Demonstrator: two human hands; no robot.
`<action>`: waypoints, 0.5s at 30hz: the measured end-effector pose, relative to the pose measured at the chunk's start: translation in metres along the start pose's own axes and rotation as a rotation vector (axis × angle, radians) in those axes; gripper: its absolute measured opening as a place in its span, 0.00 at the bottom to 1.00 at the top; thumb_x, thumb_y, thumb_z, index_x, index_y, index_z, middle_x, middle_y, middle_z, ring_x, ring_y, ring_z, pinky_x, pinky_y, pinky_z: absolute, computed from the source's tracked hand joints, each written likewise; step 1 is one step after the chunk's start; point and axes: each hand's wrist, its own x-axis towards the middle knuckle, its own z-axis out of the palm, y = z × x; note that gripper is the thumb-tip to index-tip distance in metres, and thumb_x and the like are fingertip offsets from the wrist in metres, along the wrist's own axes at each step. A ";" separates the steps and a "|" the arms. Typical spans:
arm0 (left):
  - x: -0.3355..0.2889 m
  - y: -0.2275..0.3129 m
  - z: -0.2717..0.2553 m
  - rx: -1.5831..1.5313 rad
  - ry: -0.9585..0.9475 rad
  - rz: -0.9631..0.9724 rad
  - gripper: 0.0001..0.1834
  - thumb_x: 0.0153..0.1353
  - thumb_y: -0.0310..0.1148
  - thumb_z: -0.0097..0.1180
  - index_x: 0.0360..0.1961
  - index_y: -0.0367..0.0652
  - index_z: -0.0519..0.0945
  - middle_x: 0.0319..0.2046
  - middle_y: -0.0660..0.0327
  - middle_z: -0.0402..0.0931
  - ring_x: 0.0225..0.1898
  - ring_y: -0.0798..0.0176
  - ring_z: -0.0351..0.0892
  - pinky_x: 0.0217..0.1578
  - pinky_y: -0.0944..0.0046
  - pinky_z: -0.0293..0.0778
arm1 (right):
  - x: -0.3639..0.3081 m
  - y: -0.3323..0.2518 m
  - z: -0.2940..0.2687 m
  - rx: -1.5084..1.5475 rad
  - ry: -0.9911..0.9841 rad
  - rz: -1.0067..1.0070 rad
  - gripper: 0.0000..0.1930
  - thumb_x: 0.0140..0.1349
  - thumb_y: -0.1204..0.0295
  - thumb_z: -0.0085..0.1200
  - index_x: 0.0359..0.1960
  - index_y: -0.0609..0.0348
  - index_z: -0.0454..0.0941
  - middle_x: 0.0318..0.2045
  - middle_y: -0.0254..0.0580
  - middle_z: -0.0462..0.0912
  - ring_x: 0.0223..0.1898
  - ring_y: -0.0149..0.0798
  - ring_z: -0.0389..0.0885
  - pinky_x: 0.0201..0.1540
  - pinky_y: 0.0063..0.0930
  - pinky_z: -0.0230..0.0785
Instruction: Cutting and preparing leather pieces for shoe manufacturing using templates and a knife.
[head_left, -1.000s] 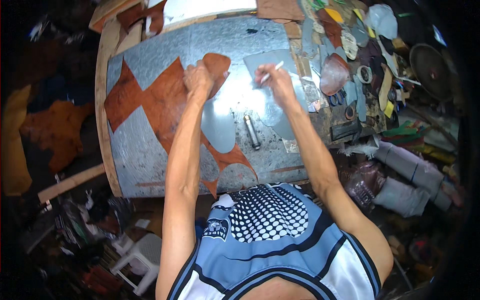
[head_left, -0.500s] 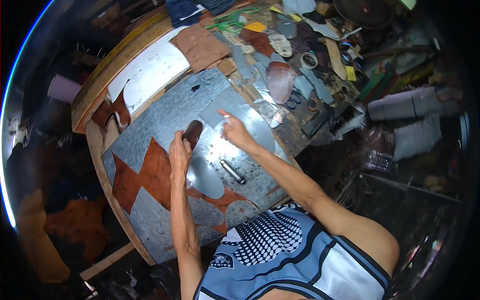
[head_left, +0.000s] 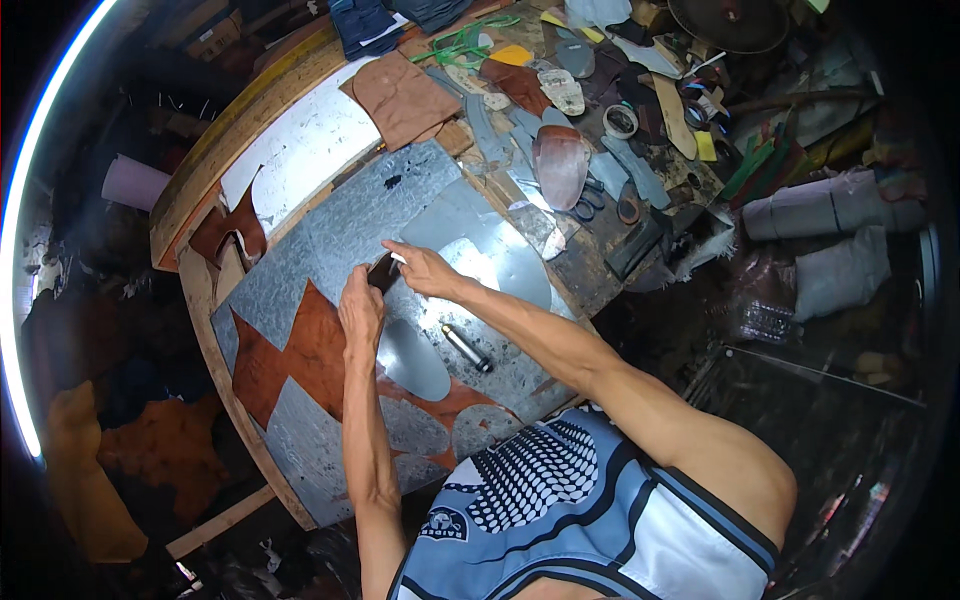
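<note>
My left hand [head_left: 361, 305] grips a small dark brown piece with a rounded end [head_left: 381, 271], holding it above the metal-topped table [head_left: 330, 240]. My right hand [head_left: 425, 272] meets that piece from the right, its index finger reaching over the top. Something small and white [head_left: 398, 258] shows at the right fingers; whether it is held or wrapped round a finger I cannot make out. Below the hands lies a grey rounded template [head_left: 415, 365]. Beside it rests a metal cylinder with a dark end [head_left: 466, 348].
Reddish-brown leather [head_left: 315, 345] lies under grey sheet pieces at the left. A larger grey sheet [head_left: 445, 215] lies beyond my hands. Scraps, scissors [head_left: 588, 205] and a tape roll [head_left: 620, 122] crowd the wooden bench at the far right. Folded brown leather [head_left: 400, 100] sits at the back.
My right hand has moved left and down from over the grey sheet onto the brown piece. The left hand keeps its grip, and the piece looks tilted, with less of it showing.
</note>
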 end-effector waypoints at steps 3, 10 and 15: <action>0.005 0.000 -0.006 -0.086 -0.080 -0.150 0.16 0.57 0.19 0.47 0.48 0.37 0.72 0.42 0.43 0.77 0.45 0.41 0.78 0.44 0.48 0.73 | -0.002 -0.003 -0.006 0.040 0.082 0.056 0.26 0.66 0.73 0.40 0.67 0.62 0.61 0.64 0.61 0.67 0.61 0.53 0.70 0.62 0.35 0.63; 0.042 0.007 0.019 -1.493 0.276 -0.509 0.22 0.59 0.19 0.51 0.55 0.39 0.65 0.55 0.53 0.70 0.57 0.55 0.72 0.60 0.55 0.69 | -0.022 -0.017 -0.003 0.383 0.064 0.245 0.25 0.68 0.70 0.42 0.65 0.70 0.61 0.62 0.60 0.70 0.65 0.50 0.66 0.67 0.34 0.56; 0.041 0.017 0.038 -1.673 0.367 -0.576 0.22 0.59 0.17 0.49 0.55 0.40 0.63 0.54 0.51 0.71 0.56 0.56 0.73 0.59 0.54 0.70 | -0.028 -0.016 -0.012 0.337 0.198 0.303 0.24 0.68 0.71 0.44 0.63 0.69 0.64 0.59 0.59 0.73 0.63 0.49 0.70 0.64 0.32 0.59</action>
